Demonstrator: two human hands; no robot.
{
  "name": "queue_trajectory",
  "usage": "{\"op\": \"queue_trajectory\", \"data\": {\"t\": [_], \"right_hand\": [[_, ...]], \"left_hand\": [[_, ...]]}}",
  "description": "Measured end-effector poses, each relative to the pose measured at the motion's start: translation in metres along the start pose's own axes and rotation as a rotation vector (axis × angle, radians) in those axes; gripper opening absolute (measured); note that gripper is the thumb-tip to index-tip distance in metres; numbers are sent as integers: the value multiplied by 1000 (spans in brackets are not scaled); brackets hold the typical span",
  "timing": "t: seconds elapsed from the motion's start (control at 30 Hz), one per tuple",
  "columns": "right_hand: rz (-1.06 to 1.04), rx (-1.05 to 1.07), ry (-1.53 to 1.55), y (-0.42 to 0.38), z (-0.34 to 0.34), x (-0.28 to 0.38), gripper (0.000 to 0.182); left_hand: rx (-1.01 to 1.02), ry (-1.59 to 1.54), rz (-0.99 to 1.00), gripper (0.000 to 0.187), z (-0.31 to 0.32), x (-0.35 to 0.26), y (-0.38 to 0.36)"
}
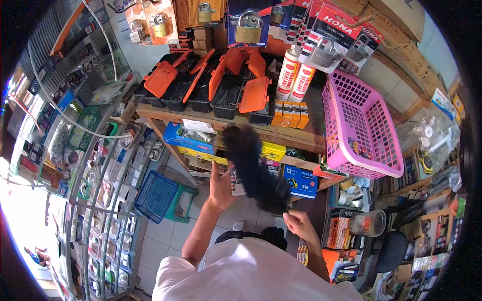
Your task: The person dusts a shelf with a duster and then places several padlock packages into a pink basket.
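Observation:
My right hand (pixel 300 225) is closed round the lower end of a black feather duster (pixel 258 173). The duster is blurred by motion and slants up and left across the front of the shelf. My left hand (pixel 219 189) is raised below the shelf, its fingers bent round a small red-and-white box (pixel 237 186). The duster hides part of that box. Just above my left hand is a yellow box (pixel 201 155) on the lower shelf, beneath a blue box (pixel 179 135).
Black bins with orange lids (pixel 160 79) line the wooden shelf (pixel 196 116), beside sealant tubes (pixel 302 83). Padlocks in packs (pixel 248 27) hang above. A pink basket (pixel 369 163) juts out at right. A blue basket (pixel 156 195) on a green stool (pixel 184 205) stands left, near a glass display rack (pixel 95 215).

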State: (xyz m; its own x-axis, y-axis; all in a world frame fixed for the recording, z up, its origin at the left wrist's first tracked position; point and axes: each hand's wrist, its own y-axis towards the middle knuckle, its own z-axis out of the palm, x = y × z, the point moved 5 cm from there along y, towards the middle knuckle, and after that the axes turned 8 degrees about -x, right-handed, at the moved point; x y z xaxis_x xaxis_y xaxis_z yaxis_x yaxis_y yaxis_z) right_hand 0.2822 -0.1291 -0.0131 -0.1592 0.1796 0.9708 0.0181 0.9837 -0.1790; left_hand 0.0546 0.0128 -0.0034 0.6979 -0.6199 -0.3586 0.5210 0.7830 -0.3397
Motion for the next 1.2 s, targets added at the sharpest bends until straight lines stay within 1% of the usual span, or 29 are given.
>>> {"op": "queue_trajectory", "data": {"t": [0.03,0.07,0.1,0.13,0.17,0.2,0.27,0.3,0.33,0.37,0.4,0.47,0.53,0.6,0.63,0.7,0.73,0.8,0.83,0.87,0.9,0.93,0.97,1.03,1.07,1.1,1.13,1.17,1.2], "right_hand": [[0,4,-2,-2,-3,2,37],[15,80,-4,-5,-4,5,38],[31,155,-6,-7,-3,6,38],[30,161,-6,-7,-3,5,38],[34,108,-25,-8,-4,2,39],[41,55,-43,-10,-6,-1,39],[31,97,-32,-12,-6,-2,39],[20,136,-23,-13,-5,-1,39],[19,137,-24,-12,-3,-1,39],[18,80,-28,-11,-3,-1,39],[19,22,-33,-12,-4,-2,39],[0,30,-60,-10,-6,0,39],[-20,39,-87,-9,-9,0,39],[-16,4,-104,-6,-13,-4,38],[-16,6,-106,-7,-14,-2,38],[-65,61,-120,-10,-10,4,38],[-66,63,-121,-9,-10,3,38],[-21,17,-92,-9,-10,-1,38],[-22,21,-94,-9,-11,0,38],[22,59,-69,-10,-10,-1,39],[67,96,-41,-11,-8,-3,39],[65,96,-41,-10,-9,-7,39],[59,61,-23,-9,-11,-13,40],[57,29,-3,-11,-17,-20,41],[57,104,-61,-13,-16,-22,39],[56,177,-119,-15,-14,-24,38],[55,177,-119,-15,-12,-24,38],[60,146,-103,-16,-11,-24,39],[67,116,-86,-17,-11,-24,40]], "left_hand": [[658,-312,-96,68,-24,1,19],[658,-313,-90,68,-19,2,17],[343,-195,122,72,-17,-2,20],[25,-74,326,77,-15,-13,13],[93,-135,228,75,17,-22,-4],[-10,-46,106,75,9,-22,-10],[-68,-73,179,78,2,-26,-4],[-69,-73,180,78,3,-26,-4],[-46,-93,232,81,4,-29,-3],[-24,-113,283,85,4,-32,-4],[-26,-113,281,85,4,-32,-5],[-9,-96,192,80,4,-31,-7],[10,-93,177,81,-7,-31,-4],[48,-92,148,82,-16,-29,-1],[48,-93,150,82,-11,-29,-2],[37,-80,301,89,0,-36,-5],[38,-81,302,89,0,-38,-5],[124,-111,175,90,2,-35,-8],[137,-119,178,87,4,-36,-8],[137,-121,181,87,5,-36,-10],[51,-150,190,87,5,-37,-12],[-32,-178,198,86,3,-38,-13],[-31,-177,199,86,-1,-39,-9],[84,-244,290,87,-7,-44,-5],[84,-243,291,87,-12,-43,-5],[139,-234,279,86,-11,-43,-7],[195,-225,267,85,-8,-43,-7],[195,-227,269,85,-8,-44,-7],[129,-253,281,85,-11,-45,-5]]}}
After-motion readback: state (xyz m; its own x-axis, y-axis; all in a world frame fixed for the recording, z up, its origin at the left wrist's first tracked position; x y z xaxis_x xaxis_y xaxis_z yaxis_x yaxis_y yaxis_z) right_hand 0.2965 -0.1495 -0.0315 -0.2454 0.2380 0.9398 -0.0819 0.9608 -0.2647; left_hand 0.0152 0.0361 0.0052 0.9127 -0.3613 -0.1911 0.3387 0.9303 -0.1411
